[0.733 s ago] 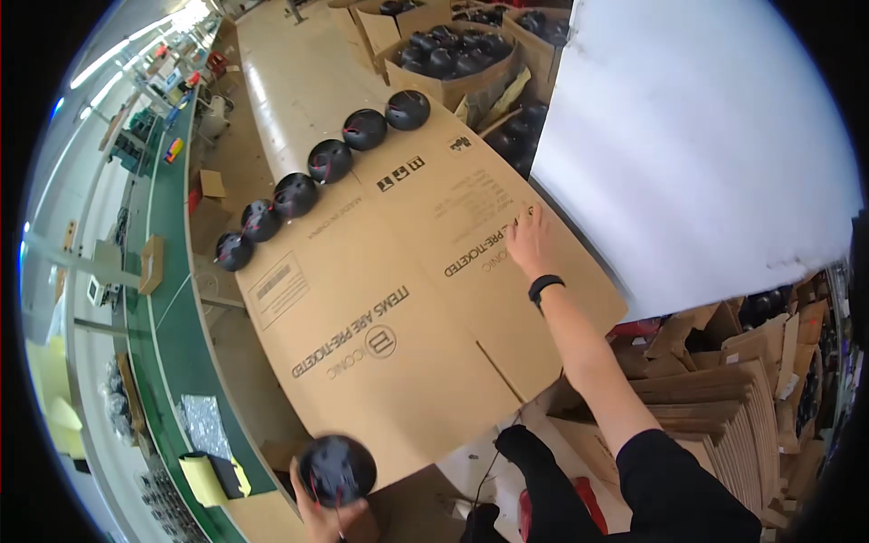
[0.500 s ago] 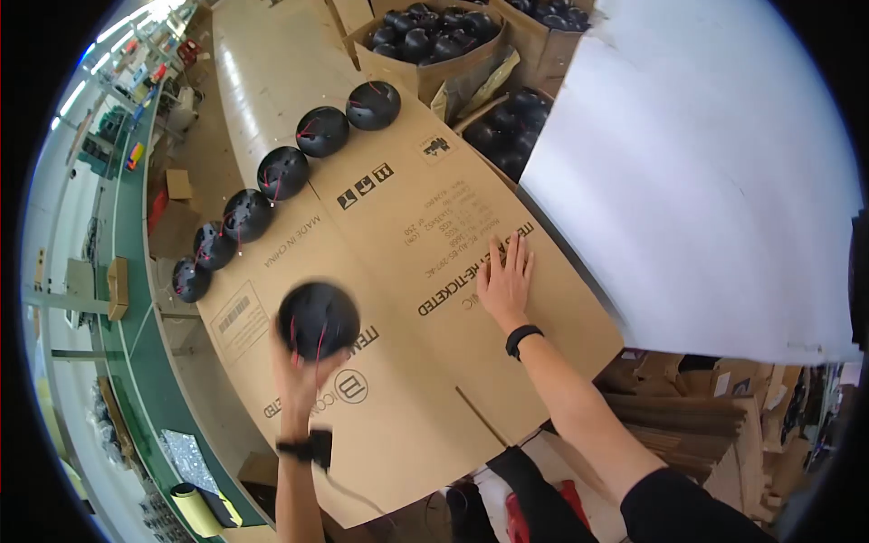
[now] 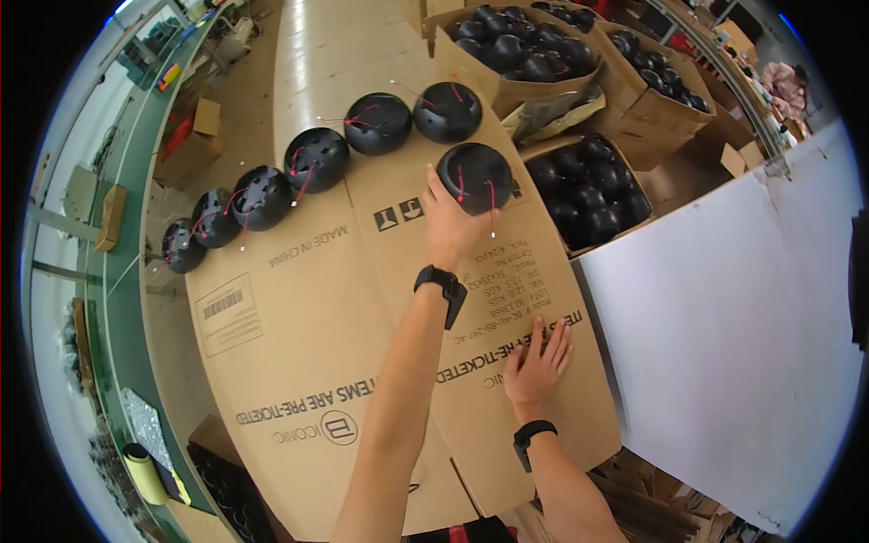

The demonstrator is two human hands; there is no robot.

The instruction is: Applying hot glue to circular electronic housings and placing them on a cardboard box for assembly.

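My left hand grips the near side of a black round shell with thin red wires, at the far right part of a flat cardboard sheet. Whether that shell rests on the cardboard or hangs just above it, I cannot tell. Beyond it and to the left, several like shells stand in a curved row along the far edge, among them one at the row's right end and one near its middle. My right hand lies flat on the cardboard, fingers spread, holding nothing.
Open cartons of black shells stand beyond the board: one at the back, one at its right edge. A large white panel borders the right side. A green bench runs along the left. Folded cardboard is stacked at lower right.
My left hand has carried the shell from the near left of the cardboard to its far right, close to the row's end. My right hand stays on the cardboard. The view has shifted.
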